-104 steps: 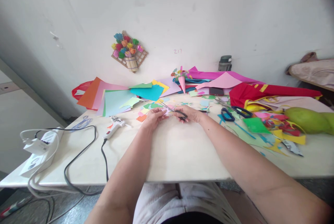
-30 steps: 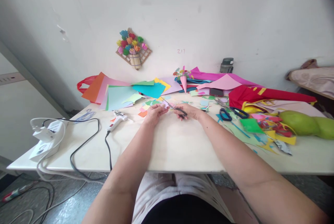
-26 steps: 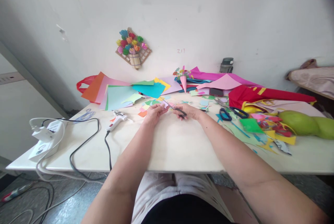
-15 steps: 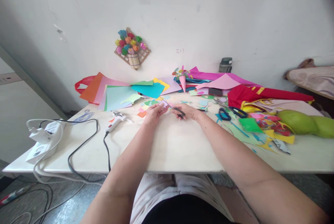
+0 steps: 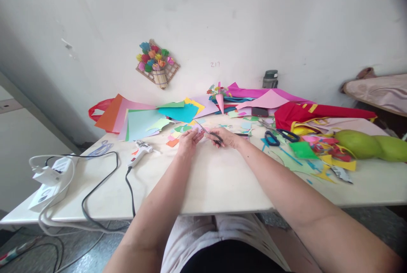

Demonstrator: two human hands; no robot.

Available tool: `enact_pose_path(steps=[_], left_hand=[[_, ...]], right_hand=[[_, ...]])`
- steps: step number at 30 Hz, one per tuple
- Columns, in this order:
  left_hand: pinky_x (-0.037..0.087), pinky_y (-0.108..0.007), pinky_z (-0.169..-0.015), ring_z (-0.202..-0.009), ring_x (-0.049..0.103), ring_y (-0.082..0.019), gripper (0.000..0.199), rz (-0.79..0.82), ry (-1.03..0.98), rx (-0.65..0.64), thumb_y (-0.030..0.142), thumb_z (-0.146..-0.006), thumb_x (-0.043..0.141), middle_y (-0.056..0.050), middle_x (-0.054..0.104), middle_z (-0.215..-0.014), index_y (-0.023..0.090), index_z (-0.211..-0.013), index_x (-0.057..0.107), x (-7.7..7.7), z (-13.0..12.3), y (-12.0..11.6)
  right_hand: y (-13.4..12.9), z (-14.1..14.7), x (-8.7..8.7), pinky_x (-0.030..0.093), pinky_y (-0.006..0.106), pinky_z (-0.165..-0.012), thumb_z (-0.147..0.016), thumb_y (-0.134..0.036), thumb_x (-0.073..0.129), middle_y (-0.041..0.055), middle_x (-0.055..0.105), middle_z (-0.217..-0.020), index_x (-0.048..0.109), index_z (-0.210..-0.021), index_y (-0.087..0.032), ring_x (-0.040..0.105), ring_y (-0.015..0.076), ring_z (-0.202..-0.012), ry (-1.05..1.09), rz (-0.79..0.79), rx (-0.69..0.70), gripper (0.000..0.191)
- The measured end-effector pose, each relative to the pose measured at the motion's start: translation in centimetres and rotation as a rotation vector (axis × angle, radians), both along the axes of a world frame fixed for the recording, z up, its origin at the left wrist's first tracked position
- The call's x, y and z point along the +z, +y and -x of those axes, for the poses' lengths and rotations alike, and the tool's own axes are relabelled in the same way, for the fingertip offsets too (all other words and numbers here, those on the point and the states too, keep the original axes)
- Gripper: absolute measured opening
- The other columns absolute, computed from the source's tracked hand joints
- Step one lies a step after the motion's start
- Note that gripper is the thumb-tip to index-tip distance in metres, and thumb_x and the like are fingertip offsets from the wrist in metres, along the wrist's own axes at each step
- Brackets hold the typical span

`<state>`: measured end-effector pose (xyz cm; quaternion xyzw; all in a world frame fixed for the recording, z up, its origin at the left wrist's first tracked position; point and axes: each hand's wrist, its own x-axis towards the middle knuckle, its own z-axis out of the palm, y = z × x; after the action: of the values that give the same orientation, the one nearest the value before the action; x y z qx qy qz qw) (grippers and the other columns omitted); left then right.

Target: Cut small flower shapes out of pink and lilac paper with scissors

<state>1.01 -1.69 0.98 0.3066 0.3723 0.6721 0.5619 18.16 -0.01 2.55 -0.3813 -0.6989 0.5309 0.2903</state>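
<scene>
My right hand [image 5: 224, 137] is closed round the dark handles of a pair of scissors [image 5: 217, 138], whose blades point up and left. Close by on the left, my left hand [image 5: 190, 139] pinches a small piece of light purple paper [image 5: 200, 129] at its fingertips. The blades are at the paper; whether they are cutting into it I cannot tell. Small coloured paper scraps [image 5: 182, 129] lie just beyond my hands.
A glue gun [image 5: 140, 157] lies to the left, its cord running past a white power strip [image 5: 54, 182]. Coloured paper sheets [image 5: 144, 121] spread along the back. Blue-handled scissors [image 5: 272, 138], a green scrap [image 5: 301, 150] and large green fruit-like objects [image 5: 359, 143] are on the right.
The whole view has shifted slightly, with the table's things sitting a little further left. Both hands stay together at the paper, the scissors still in the right one.
</scene>
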Motion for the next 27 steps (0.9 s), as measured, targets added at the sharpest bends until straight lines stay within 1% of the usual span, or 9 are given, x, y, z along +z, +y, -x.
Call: enact_pose_path(steps=[3, 7, 11, 18, 22, 27], left_hand=[[0.057, -0.034, -0.087, -0.084, 0.074, -0.021, 0.011, 0.01, 0.007, 0.01, 0.011, -0.075, 0.072, -0.006, 0.072, -0.078, 0.014, -0.076, 0.061, -0.1, 0.1, 0.1], [0.057, -0.036, -0.089, -0.092, 0.074, -0.024, 0.016, -0.006, 0.031, 0.019, 0.016, -0.074, 0.075, -0.007, 0.073, -0.083, 0.015, -0.079, 0.06, -0.4, 0.3, 0.4], [0.056, -0.037, -0.09, -0.095, 0.073, -0.025, 0.018, -0.006, 0.026, 0.034, 0.017, -0.073, 0.076, -0.006, 0.073, -0.082, 0.016, -0.077, 0.058, -0.5, 0.3, 0.5], [0.056, -0.036, -0.091, -0.087, 0.074, -0.022, 0.015, 0.006, -0.038, 0.036, 0.01, -0.077, 0.07, -0.005, 0.072, -0.078, 0.016, -0.076, 0.057, -0.3, 0.2, 0.3], [0.056, -0.036, -0.091, -0.084, 0.075, -0.021, 0.013, 0.007, -0.047, 0.03, 0.008, -0.078, 0.069, -0.005, 0.072, -0.077, 0.015, -0.076, 0.058, -0.2, 0.2, 0.2], [0.056, -0.036, -0.091, -0.079, 0.075, -0.019, 0.013, 0.015, -0.069, 0.041, 0.006, -0.079, 0.066, -0.005, 0.072, -0.074, 0.015, -0.074, 0.058, -0.1, 0.1, 0.1]], right_hand=[[-0.3, 0.2, 0.2, 0.024, 0.015, -0.031, -0.081, -0.04, 0.069, -0.004, 0.057, -0.053, 0.055, -0.076, -0.016, 0.048, 0.0051, -0.036, 0.005, 0.029, -0.017, 0.028], [-0.7, 0.4, 0.5, 0.026, 0.016, -0.032, -0.077, -0.037, 0.071, -0.0056, 0.052, -0.048, 0.054, -0.071, -0.016, 0.045, 0.0053, -0.035, 0.034, 0.038, -0.026, 0.027], [-1.1, 0.6, 0.8, 0.027, 0.018, -0.034, -0.073, -0.034, 0.072, -0.0067, 0.05, -0.048, 0.052, -0.067, -0.017, 0.042, 0.005, -0.035, 0.064, 0.034, -0.041, 0.027], [-1.6, 0.6, 1.3, 0.027, 0.018, -0.035, -0.069, -0.035, 0.07, -0.0075, 0.046, -0.048, 0.049, -0.063, -0.018, 0.043, 0.0056, -0.037, 0.098, 0.059, -0.019, 0.028], [-1.4, 0.6, 1.2, 0.026, 0.018, -0.035, -0.066, -0.037, 0.071, -0.008, 0.044, -0.048, 0.048, -0.062, -0.018, 0.042, 0.0054, -0.037, 0.127, 0.059, -0.005, 0.03], [-1.1, 0.6, 0.8, 0.026, 0.018, -0.035, -0.068, -0.038, 0.071, -0.0079, 0.044, -0.048, 0.048, -0.063, -0.018, 0.042, 0.0054, -0.037, 0.114, 0.043, 0.002, 0.031]])
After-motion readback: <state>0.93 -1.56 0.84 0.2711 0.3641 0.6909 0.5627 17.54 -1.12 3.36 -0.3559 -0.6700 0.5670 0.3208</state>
